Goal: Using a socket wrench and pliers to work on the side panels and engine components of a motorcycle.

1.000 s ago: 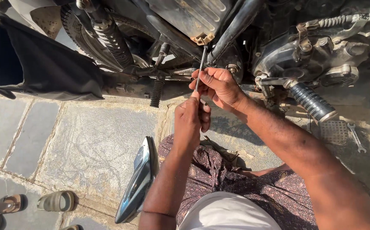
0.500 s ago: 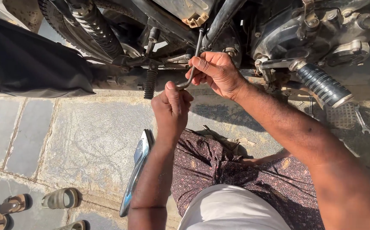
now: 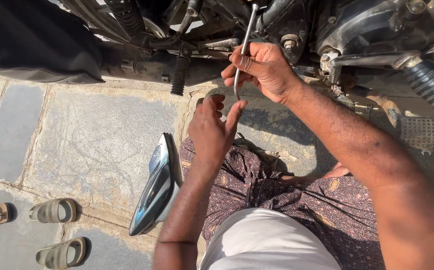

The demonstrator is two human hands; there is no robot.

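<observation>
Rod: thin bent silver metal rod (image 3: 242,50) runs from motorcycle underside (image 3: 287,30) down into right hand (image 3: 262,67), grip pinching it near lower bend. Half a second ago left hand was fisted on rod's lower end; now left hand (image 3: 212,130) sits just below, off rod, fingers loosely spread, holding nothing. View has shifted closer to engine. Judgement: right hand alone now steadies rod. Chrome curved cover (image 3: 154,187) lies on stone paving (image 3: 87,135), sandals (image 3: 54,210) at left.

Harsh sun, hard shadows on stone pavement (image 3: 92,135); glare on chrome part (image 3: 153,187); pic sharp, slight edge distortion.
</observation>
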